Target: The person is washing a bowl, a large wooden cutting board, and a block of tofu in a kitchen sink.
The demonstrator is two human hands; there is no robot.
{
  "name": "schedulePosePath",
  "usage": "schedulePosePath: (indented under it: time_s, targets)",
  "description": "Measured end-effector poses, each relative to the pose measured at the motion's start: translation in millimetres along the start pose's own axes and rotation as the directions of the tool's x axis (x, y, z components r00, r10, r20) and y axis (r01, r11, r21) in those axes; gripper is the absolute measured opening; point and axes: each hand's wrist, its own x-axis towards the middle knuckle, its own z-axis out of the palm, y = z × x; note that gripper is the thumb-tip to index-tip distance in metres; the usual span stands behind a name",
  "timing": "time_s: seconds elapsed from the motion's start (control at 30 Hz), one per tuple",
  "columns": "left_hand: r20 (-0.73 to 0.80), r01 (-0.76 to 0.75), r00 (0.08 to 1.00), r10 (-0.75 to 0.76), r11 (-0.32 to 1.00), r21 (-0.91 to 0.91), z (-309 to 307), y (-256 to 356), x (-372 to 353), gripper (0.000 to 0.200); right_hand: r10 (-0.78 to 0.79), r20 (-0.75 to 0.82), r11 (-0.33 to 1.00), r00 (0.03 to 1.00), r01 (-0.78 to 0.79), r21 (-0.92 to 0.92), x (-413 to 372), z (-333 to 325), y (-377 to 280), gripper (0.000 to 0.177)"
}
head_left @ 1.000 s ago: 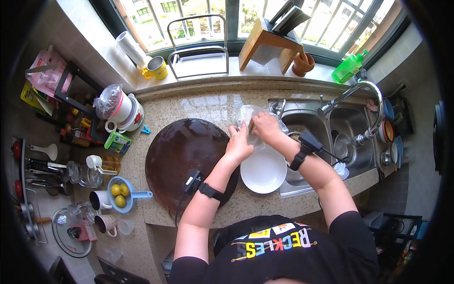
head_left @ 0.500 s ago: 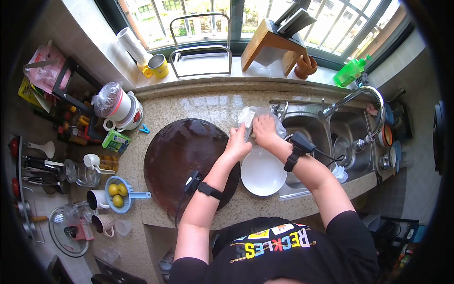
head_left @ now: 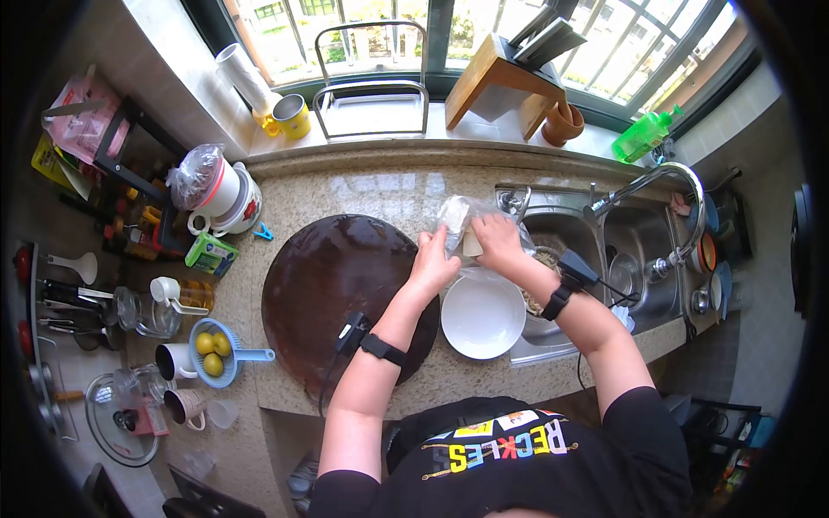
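A clear plastic bag [head_left: 452,213] with white contents lies on the counter behind a white bowl [head_left: 484,319]. My left hand [head_left: 434,262] pinches the bag's near left edge. My right hand [head_left: 499,240] is closed at the bag's opening, its fingers on a pale, flat piece [head_left: 471,243]; what that piece is I cannot make out. The white bowl stands just below both hands, and no food shows in it. Partly hidden under my right forearm, a container of shredded food [head_left: 534,304] sits by the sink.
A large dark round board [head_left: 341,302] lies to the left. The double sink [head_left: 566,226] and its tap [head_left: 695,194] are at right. A blue colander [head_left: 229,332] holds yellow-green fruit. The knife block [head_left: 492,82] stands on the sill.
My right hand has shifted slightly right and down, baring the pale piece under its fingers. The shredded food beneath my right forearm now shows. My left hand keeps its hold on the bag.
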Motion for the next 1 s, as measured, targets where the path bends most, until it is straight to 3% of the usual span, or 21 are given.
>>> schedulePosePath:
  time_s: [0.07, 0.2, 0.27, 0.37, 0.43, 0.5, 0.57, 0.7, 0.77, 0.87, 1.0]
  targets:
    - [-0.026, -0.045, 0.999, 0.046, 0.998, 0.031, 0.8, -1.1, -1.9, 0.066, -0.069, -0.102, 0.998, 0.992, 0.068, -0.007, -6.8, -4.5, -0.7, 0.051]
    - [0.037, 0.049, 0.998, -0.046, 0.995, -0.088, -15.6, 24.8, -11.2, 0.057, -0.081, -0.124, 0.996, 0.989, 0.084, 0.018, -11.6, -10.2, 0.6, 0.052]
    - [0.053, 0.077, 0.996, -0.071, 0.99, -0.117, -14.7, 25.2, -12.2, 0.055, -0.091, -0.092, 0.994, 0.992, 0.085, -0.066, -10.7, -6.7, 0.2, 0.053]
    - [0.054, 0.014, 0.998, -0.013, 1.0, -0.016, -1.4, 7.6, -9.0, 0.054, -0.117, -0.107, 0.989, 0.987, 0.106, -0.104, -9.5, -1.1, 0.0, 0.055]
    - [-0.032, -0.091, 0.995, 0.093, 0.994, 0.06, 5.6, 1.8, -9.4, 0.048, -0.102, -0.087, 0.991, 0.991, 0.093, -0.099, -7.5, 0.4, 1.5, 0.056]
    - [-0.034, -0.099, 0.994, 0.101, 0.994, 0.053, 8.7, -1.8, -9.1, 0.048, -0.086, -0.065, 0.992, 0.994, 0.079, -0.097, -3.6, 1.9, 4.4, 0.058]
    - [-0.038, -0.107, 0.993, 0.109, 0.993, 0.045, 10.2, -1.5, -10.4, 0.048, -0.02, 0.048, 0.999, 0.999, 0.022, -0.043, 2.0, 4.6, 8.1, 0.065]
    - [0.005, -0.112, 0.994, 0.112, 0.988, 0.11, 9.5, 3.7, -13.9, 0.048, -0.03, 0.087, 0.997, 0.996, 0.024, 0.07, 4.9, 18.4, 13.6, 0.067]
    - [0.044, -0.097, 0.995, 0.092, 0.989, 0.116, 4.8, 9.4, -15.9, 0.049, 0.015, 0.133, 0.988, 0.991, -0.035, 0.15, 2.8, 13.7, 12.0, 0.079]
    - [0.064, -0.04, 0.997, 0.033, 0.993, 0.111, -1.9, 17.7, -18.9, 0.047, 0.031, 0.076, 0.973, 0.997, -0.047, 0.227, -0.8, 16.5, 14.5, 0.064]
    - [0.03, -0.012, 0.999, 0.012, 1.0, 0.006, -12.9, 27.4, -26.2, 0.042, 0.035, -0.049, 0.923, 0.998, -0.014, 0.384, -12.8, 10.1, 17.2, 0.062]
